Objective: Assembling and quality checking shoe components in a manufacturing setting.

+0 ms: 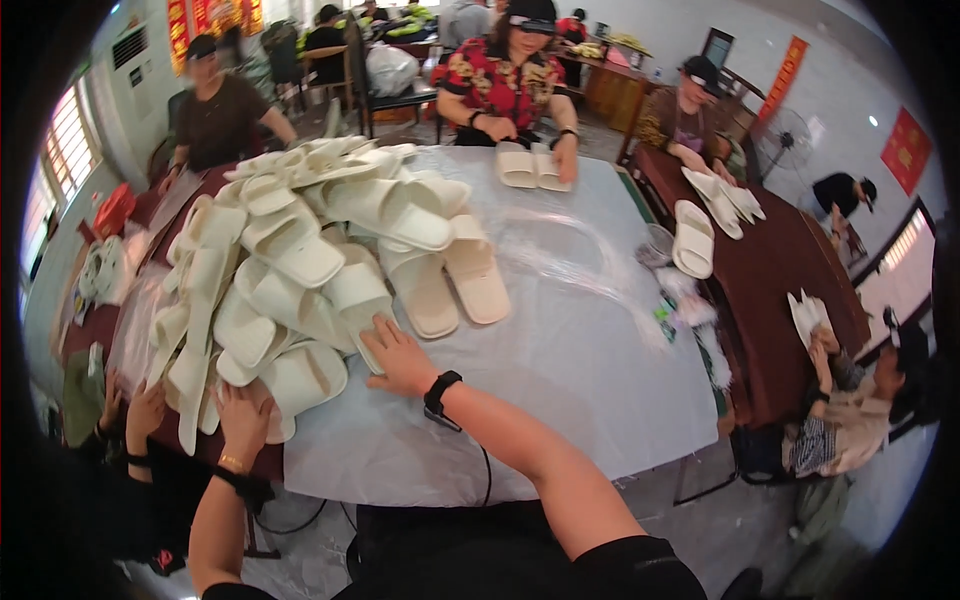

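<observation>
Both hands (pixel 243 420) (pixel 405 365) rest spread fingers (pixel 383 330) on cream slippers (pixel 300 256); red wall banners (pixel 783 78) show blurred characters.

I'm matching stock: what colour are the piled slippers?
The piled slippers are pale cream; the head view shows it.

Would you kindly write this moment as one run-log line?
left hand: at near edge of piled cream open-toed slippers | right hand: touching one slipper | surface: whitish plastic sheet | co-worker: touching slipper pair
</observation>
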`<control>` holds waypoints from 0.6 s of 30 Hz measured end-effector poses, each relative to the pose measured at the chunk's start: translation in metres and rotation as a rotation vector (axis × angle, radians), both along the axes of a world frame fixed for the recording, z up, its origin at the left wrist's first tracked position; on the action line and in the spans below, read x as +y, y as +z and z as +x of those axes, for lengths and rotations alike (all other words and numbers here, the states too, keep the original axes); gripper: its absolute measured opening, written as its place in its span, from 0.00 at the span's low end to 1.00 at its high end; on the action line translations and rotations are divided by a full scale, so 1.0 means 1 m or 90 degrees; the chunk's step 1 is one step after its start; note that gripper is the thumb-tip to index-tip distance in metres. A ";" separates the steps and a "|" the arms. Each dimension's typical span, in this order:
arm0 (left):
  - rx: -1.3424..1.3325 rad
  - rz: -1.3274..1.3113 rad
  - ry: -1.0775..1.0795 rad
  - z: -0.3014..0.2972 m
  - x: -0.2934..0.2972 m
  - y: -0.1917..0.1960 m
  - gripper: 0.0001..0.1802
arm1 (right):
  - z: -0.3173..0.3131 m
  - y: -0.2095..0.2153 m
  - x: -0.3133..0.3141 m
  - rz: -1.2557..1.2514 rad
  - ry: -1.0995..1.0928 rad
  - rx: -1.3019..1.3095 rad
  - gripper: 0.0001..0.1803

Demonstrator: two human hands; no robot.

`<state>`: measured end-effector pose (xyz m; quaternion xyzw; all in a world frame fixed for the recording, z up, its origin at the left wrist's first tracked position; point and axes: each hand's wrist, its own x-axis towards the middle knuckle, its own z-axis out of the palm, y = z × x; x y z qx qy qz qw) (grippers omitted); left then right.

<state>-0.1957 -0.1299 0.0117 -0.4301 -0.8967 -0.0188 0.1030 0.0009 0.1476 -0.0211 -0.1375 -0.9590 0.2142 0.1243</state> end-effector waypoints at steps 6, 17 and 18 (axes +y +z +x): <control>0.025 0.042 -0.103 0.018 -0.013 0.030 0.16 | 0.070 -0.014 0.021 -0.038 -0.033 0.136 0.33; -0.159 0.144 -0.191 0.074 0.044 0.045 0.08 | 0.120 -0.033 0.042 -0.087 -0.005 0.111 0.28; -0.270 0.136 -0.180 0.078 0.051 0.049 0.08 | 0.119 -0.030 0.040 -0.083 -0.023 0.109 0.28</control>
